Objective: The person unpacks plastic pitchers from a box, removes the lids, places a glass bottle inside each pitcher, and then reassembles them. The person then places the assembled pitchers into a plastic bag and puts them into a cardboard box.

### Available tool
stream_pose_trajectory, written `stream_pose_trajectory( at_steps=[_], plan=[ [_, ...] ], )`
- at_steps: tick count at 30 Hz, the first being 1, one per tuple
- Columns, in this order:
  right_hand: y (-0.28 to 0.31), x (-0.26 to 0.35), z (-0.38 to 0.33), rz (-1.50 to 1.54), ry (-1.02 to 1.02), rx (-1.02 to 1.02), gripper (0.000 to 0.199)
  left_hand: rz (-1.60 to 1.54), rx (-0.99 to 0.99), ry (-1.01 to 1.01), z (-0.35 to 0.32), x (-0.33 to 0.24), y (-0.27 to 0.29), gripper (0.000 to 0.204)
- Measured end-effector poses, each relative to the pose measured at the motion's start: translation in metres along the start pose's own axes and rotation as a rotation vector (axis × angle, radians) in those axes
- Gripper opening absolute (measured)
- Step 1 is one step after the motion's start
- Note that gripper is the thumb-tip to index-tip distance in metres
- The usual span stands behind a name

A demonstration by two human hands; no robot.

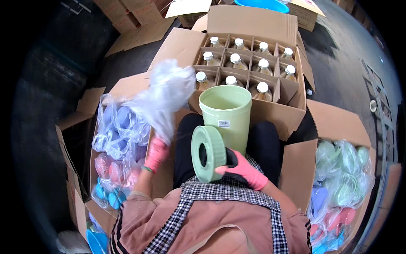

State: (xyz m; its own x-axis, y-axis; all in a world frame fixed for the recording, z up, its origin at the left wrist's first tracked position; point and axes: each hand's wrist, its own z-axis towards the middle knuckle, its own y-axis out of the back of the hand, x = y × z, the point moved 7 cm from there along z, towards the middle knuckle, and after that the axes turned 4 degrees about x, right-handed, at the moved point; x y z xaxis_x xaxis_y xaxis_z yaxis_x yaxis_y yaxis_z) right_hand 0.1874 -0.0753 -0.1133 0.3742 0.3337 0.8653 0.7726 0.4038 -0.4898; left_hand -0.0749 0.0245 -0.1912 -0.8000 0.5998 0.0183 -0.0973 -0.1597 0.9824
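My left hand (157, 155), in a pink glove, is closed on the lower end of a crumpled clear plastic bag (163, 95), which billows up over the box flaps. In my right hand (247, 172), gloved in pink with a dark palm, is a round green lid (208, 154) with a dark centre, tilted on its edge. Just behind the lid, a tall pale green plastic bucket (234, 114) stands upright between my knees, its top uncovered and a small white label on its side. The lid hides part of the bucket's lower wall.
Ahead is a divided carton (270, 116) of clear bottles with white caps (263, 63). An open box at left holds bagged purple, pink and blue plastic items (116, 139); another at right holds bagged green, purple and pink ones (344, 182). A blue basin (262, 4) sits at the back.
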Motion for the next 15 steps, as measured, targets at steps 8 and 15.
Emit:
stream_pose_trajectory(
  at_steps=[8,15],
  plan=[
    [0.048,0.021,-0.04,0.2,0.252,-0.215,0.059,-0.802,0.609,0.642,-0.056,0.007,-0.102,0.032],
    [0.06,0.035,-0.048,0.231,0.325,-0.355,0.062,-0.905,0.957,0.953,-0.131,-0.008,-0.062,0.068]
  ],
)
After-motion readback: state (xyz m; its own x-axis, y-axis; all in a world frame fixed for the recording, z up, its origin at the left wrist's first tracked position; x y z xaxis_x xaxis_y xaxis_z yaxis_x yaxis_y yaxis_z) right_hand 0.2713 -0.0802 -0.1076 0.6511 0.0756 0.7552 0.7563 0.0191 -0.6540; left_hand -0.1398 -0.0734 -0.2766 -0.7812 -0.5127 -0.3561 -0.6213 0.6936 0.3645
